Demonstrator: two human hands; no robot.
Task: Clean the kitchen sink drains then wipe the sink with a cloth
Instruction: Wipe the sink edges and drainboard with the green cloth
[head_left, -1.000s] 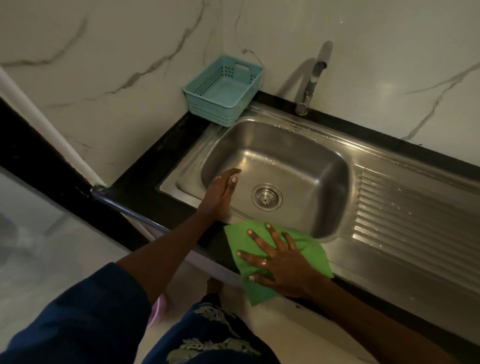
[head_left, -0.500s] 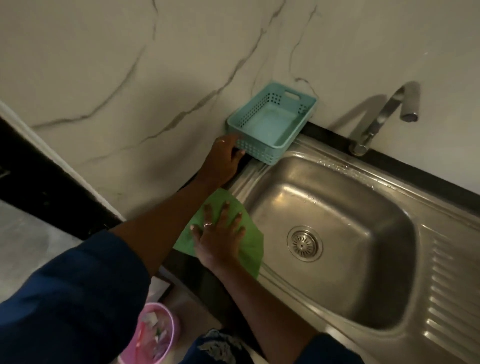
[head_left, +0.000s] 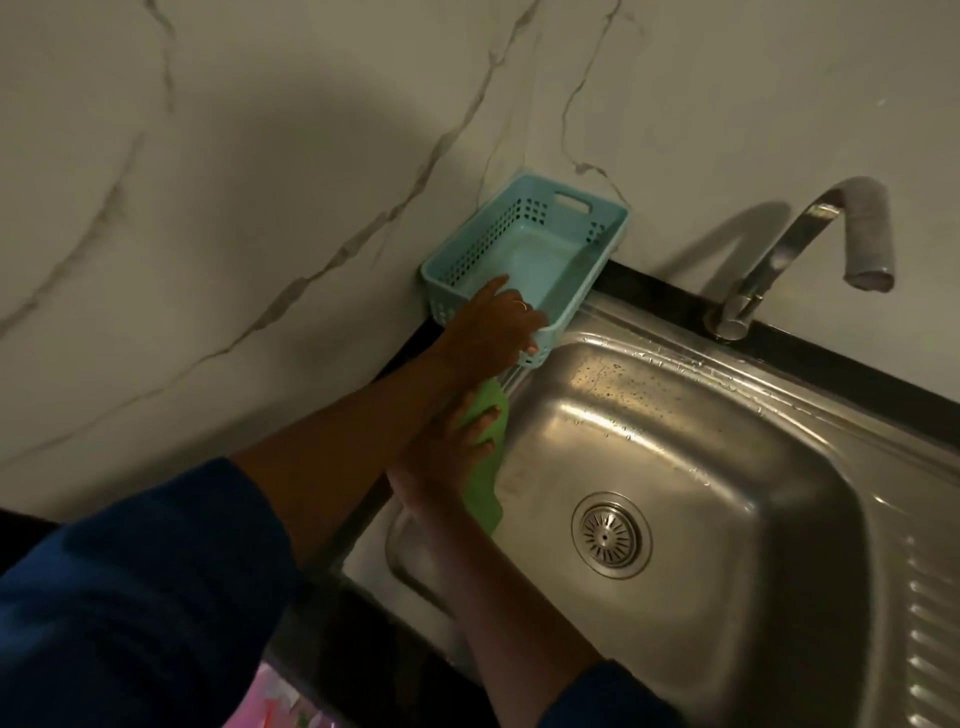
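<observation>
Left hand (head_left: 493, 327): grips the near end wall of the teal basket (head_left: 467, 244), one digit inside the rim, the others down the outer face. Basket sits in the counter corner against the marble wall.

Right hand (head_left: 447, 447): just below the left forearm, which crosses over it. Fingers bent across the bunched green cloth (head_left: 485, 493), holding it on the left rim of the steel sink (head_left: 727, 441). A tail of cloth hangs past the palm into the basin.

Drain strainer (head_left: 612, 535): right of the cloth hand, apart from it, looks clear. Tap (head_left: 810, 244) far right of the basket hand.

Judgement: wiping stage, corner strip under the basket next. Lift the basket clear rather than drag it. Spread the cloth flat before passing under. Droplets on the back wall still need wiping.
</observation>
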